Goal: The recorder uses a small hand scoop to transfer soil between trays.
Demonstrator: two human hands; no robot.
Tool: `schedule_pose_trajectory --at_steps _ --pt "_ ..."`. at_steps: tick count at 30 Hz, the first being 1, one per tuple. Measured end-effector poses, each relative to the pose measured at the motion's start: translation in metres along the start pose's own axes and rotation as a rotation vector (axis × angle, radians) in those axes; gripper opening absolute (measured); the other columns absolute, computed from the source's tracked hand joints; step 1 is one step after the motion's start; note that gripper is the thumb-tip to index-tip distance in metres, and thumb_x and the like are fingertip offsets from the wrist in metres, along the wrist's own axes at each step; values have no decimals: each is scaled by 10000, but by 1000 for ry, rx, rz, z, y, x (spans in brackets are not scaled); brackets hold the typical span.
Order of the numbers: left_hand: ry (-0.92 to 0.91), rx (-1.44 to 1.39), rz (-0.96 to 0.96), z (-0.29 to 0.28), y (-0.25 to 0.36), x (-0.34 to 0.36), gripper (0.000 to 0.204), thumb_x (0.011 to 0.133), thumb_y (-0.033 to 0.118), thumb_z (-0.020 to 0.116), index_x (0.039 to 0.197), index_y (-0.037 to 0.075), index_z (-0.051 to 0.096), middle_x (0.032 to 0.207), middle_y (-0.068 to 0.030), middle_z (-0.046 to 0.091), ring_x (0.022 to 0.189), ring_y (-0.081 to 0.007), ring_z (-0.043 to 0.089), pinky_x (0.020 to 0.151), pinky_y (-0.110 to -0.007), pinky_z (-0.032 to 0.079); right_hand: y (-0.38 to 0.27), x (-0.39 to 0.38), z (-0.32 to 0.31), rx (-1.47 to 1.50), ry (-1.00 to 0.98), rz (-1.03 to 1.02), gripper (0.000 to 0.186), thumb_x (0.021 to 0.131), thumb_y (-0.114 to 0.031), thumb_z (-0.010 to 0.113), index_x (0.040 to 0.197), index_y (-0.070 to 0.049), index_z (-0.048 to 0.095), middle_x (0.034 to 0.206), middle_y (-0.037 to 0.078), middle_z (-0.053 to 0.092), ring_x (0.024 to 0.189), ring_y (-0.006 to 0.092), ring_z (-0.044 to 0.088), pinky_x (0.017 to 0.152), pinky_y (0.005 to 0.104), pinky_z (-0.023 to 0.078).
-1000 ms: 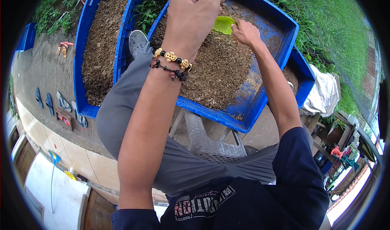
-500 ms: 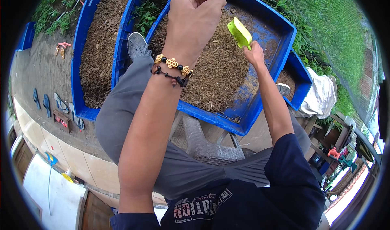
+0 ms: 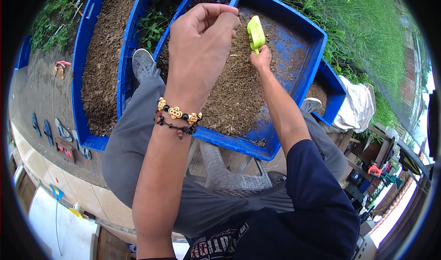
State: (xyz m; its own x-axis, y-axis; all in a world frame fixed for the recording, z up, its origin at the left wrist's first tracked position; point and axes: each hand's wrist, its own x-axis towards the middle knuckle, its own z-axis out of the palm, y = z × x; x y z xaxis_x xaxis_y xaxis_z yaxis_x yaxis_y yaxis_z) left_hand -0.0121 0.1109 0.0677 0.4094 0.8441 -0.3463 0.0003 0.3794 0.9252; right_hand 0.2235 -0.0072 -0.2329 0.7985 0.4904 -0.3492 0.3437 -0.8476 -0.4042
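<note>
My right hand (image 3: 262, 59) is closed round the handle of a lime-green scoop (image 3: 256, 32). The scoop is over the large blue tray (image 3: 288, 105), its blade pointing away from me. Coarse brown crumbly material (image 3: 235, 101) covers much of the tray floor, with bare blue patches toward the right. High in front of me, my left hand (image 3: 198, 53) has thumb and fingers pinched together. Whatever may be between those fingertips is hidden. A beaded bracelet (image 3: 175, 112) circles that wrist, and the left hand and forearm cover part of the tray.
Another long blue tray (image 3: 97, 62) of brown material lies to the left, and a smaller blue tray (image 3: 337, 105) to the right beside a white sack (image 3: 356, 104). My grey shoe (image 3: 144, 65) stands between trays. Several slippers (image 3: 47, 130) lie on the left.
My right hand has moved left with the scoop, which has turned from slanting to nearly straight ahead. My left hand has come lower and further left, still pinched. The view has shifted slightly.
</note>
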Motion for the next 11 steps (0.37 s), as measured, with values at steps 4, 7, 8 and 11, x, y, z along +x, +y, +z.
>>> schedule_pose_trajectory --at_steps 4,7,8,11 --pt "43 -84 68 0 0 2 196 900 117 639 1006 -44 679 857 -41 667 756 -57 592 664 -212 470 -14 21 -2 -37 -24 42 373 746 -127 674 1099 -29 600 1103 212 676 1078 371 643 942 434 498" --pt "40 -102 60 0 2 1 189 905 113 637 1008 -40 679 864 -41 667 758 -56 589 664 -213 470 -20 26 0 -93 -63 71 375 744 -120 672 1102 -31 604 1127 209 669 1103 366 635 955 434 496" --pt "39 -102 60 0 2 1 189 905 113 637 1008 -40 679 864 -41 667 758 -56 589 664 -213 470 -19 29 0 -135 -101 21 380 749 -125 679 1113 -39 607 1160 209 659 1135 360 625 969 435 492" --pt "37 -111 54 1 3 1 194 911 127 647 1014 -34 680 881 -48 669 766 -55 592 670 -208 469 -17 23 8 -166 -162 -2 406 749 -138 689 1137 -54 604 1190 210 653 1144 370 620 985 431 487"
